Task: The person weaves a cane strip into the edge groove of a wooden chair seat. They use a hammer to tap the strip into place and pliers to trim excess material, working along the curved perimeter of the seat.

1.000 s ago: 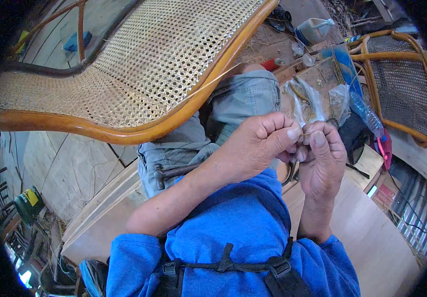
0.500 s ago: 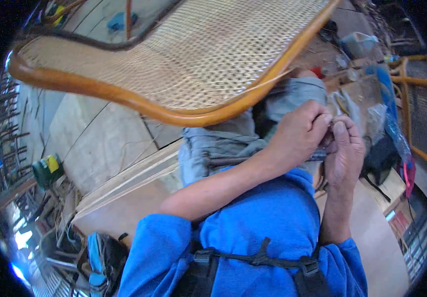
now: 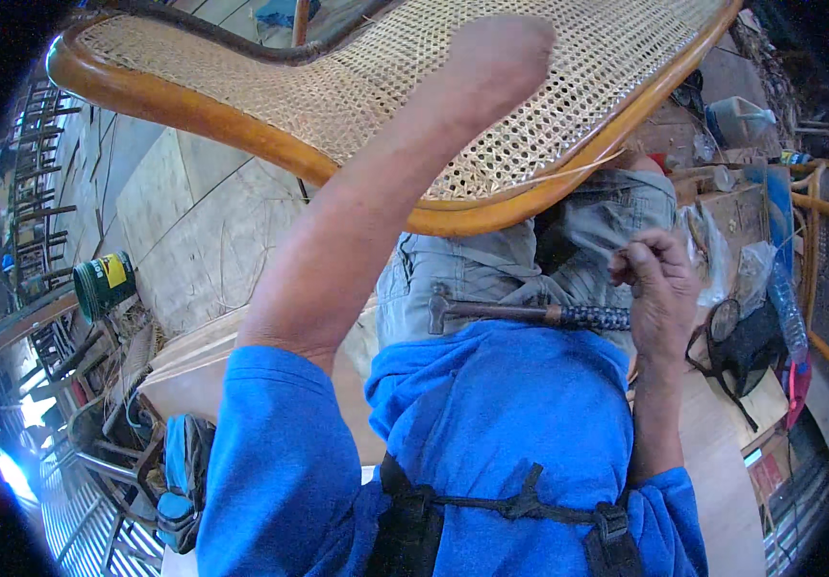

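My left hand [image 3: 506, 62] is raised over a woven cane panel [image 3: 515, 159] in a curved brown wooden frame [image 3: 477, 216]. It looks rounded and slightly blurred, and its fingers are hidden. Near my right knee, my right hand [image 3: 661, 279] has its thumb and fingers pressed together; anything between them is too small to make out. A loose cane strand [image 3: 568, 174] lies along the frame's near edge. Across my lap rests a hammer [image 3: 506, 311] with a dark patterned grip, just left of my right wrist.
Left of me are a green and yellow can [image 3: 105, 287] and a blue and black bag [image 3: 182, 476]. Boards [image 3: 198, 351] lie beside my legs. On the right are a black strapped item [image 3: 746, 346], a plastic bottle [image 3: 787, 313], a whitish jug [image 3: 736, 120] and a cane-backed frame [image 3: 823, 207].
My hands were together by my right knee. The left has moved up and left over the cane panel, while the right stays near the knee. The hammer now shows fully.
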The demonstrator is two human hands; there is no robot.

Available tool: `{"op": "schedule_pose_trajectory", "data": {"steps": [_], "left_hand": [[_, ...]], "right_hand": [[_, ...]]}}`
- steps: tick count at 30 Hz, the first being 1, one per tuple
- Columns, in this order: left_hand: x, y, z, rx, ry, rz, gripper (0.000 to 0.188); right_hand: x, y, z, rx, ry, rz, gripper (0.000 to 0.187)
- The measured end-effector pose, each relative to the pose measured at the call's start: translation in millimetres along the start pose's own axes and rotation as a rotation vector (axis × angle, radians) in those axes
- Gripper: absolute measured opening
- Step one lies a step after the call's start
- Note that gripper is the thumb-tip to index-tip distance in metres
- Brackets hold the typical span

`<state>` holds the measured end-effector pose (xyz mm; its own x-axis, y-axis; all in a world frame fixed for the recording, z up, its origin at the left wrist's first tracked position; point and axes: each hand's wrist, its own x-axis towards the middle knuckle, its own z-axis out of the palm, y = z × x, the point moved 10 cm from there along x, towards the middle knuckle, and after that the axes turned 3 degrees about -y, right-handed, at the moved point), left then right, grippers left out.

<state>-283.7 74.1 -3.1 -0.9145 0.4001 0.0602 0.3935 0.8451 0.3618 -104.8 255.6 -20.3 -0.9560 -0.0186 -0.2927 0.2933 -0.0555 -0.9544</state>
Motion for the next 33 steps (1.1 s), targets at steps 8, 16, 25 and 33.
{"op": "schedule_pose_trajectory", "data": {"steps": [8, 16, 25, 33], "left_hand": [[-47.6, 63.3, 83.9, -0.316, -0.585, 0.193, 0.025], [-45.7, 55.8, 73.3, -0.381, -0.519, 0.315, 0.023], [-40.6, 32.0, 85.5, -0.512, -0.541, 0.207, 0.021], [-38.9, 31.1, 89.2, -0.497, -0.641, 0.202, 0.022]], "right_hand": [[11.2, 19.7, 45.7, -0.332, -0.173, 0.033, 0.005], [38.5, 9.8, 62.5, -0.593, -0.15, -0.07, 0.012], [64.0, 4.6, 94.5, -0.8, -0.182, -0.318, 0.021], [64.4, 7.8, 103.4, -0.911, -0.208, -0.419, 0.018]]}}
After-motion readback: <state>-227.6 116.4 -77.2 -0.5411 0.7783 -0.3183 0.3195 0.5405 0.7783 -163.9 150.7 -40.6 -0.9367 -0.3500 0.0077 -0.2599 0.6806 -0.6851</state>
